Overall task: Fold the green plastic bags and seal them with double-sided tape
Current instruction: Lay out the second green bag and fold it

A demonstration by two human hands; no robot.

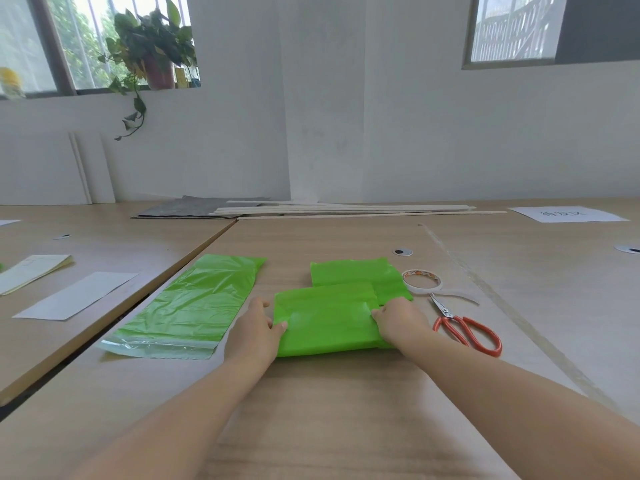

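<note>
On the table [346, 393], a flat bag [187, 306] lies at nine o'clock of the folded bag [325, 323] in the centre. The left hand [254, 330] and right hand [401, 323] grip its side edges with curled fingers. Best to press the crease square before reaching for the scissors [464, 327] and tape [422, 280] at three o'clock.

A folded green bag [327, 318] lies flat, gripped between left hand [254, 332] and right hand [401, 322]; second folded bag [360, 273] just beyond; unfolded bag [194, 306] left of them; tape roll [422, 280] beyond the right.
</note>
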